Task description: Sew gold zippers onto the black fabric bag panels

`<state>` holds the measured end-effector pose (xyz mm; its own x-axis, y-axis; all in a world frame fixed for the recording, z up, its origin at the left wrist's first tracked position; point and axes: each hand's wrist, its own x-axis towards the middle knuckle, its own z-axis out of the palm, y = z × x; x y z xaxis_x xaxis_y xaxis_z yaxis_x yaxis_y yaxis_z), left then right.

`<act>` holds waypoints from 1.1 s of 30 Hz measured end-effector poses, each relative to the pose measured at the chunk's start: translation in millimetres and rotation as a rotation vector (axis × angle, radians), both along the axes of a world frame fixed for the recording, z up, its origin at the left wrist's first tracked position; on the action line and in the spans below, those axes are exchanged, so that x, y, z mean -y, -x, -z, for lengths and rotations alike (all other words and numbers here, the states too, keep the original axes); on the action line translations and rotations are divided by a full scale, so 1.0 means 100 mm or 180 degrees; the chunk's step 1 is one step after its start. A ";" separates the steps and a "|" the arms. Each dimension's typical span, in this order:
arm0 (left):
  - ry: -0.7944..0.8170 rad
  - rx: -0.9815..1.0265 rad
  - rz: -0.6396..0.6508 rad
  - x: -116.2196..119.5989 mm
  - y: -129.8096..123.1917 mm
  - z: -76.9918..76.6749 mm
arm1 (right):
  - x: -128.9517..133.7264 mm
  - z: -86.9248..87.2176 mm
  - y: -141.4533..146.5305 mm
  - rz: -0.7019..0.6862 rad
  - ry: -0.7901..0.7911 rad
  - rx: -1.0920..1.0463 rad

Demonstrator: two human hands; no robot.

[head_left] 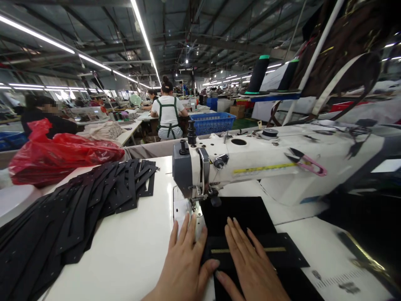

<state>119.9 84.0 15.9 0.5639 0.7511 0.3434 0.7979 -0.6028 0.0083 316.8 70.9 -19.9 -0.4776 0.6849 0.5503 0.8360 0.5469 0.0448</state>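
Black fabric (241,211) lies under the head of a white sewing machine (266,154). Across it rests a black strip (291,251) with a gold zipper (275,249) showing in its slot. My left hand (184,259) is spread flat at the left edge of the fabric, fingertips on the metal needle plate (180,207) just below the presser foot. My right hand (247,259) lies flat on the strip, covering the middle of the zipper, fingers stretched out. The thumbs of both hands nearly meet on the black material. Neither hand grips anything.
Overlapping black pieces with slots (84,209) cover the table's left side, with a red plastic bag (65,150) behind. Pink-handled snips (305,162) rest on the machine arm. Another gold zipper (366,251) lies on dark material at right. A blue basket (213,122) and co-workers are beyond.
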 end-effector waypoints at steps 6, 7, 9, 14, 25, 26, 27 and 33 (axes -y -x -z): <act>0.1042 0.1471 -0.0320 0.39 -0.14 -0.08 | 0.45 -0.16 0.10 0.0152 0.0295 -0.0501; 0.1295 0.1719 -0.0458 0.44 -0.12 -0.10 | 0.49 -0.21 0.05 0.0175 0.0314 -0.0638; 0.1772 0.2162 -0.0660 0.52 -0.05 -0.12 | 0.57 -0.30 -0.12 0.0399 0.0297 -0.0961; 0.2496 0.3062 -0.1099 0.71 0.16 -0.20 | 0.72 -0.35 -0.63 0.1113 0.0876 -0.1740; 0.2780 0.5165 -0.1785 1.32 0.26 -0.42 | 0.80 -0.59 -0.14 -0.0160 0.3108 -0.4270; 0.2752 0.5307 -0.1757 1.37 0.32 -0.43 | 0.79 -0.59 -0.05 -0.0198 0.3167 -0.4412; 0.2651 0.5409 -0.1735 1.42 0.39 -0.43 | 0.78 -0.59 0.05 -0.0195 0.3185 -0.4489; 0.1663 0.5765 -0.1666 1.74 0.82 -0.46 | 0.61 -0.57 0.55 -0.0661 0.3900 -0.4258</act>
<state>38.3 -90.1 62.2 -0.4156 0.9030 -0.1089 -0.2853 -0.0158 0.9583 261.8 10.2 37.0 -0.3083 0.9438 -0.1189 -0.1089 -0.1592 -0.9812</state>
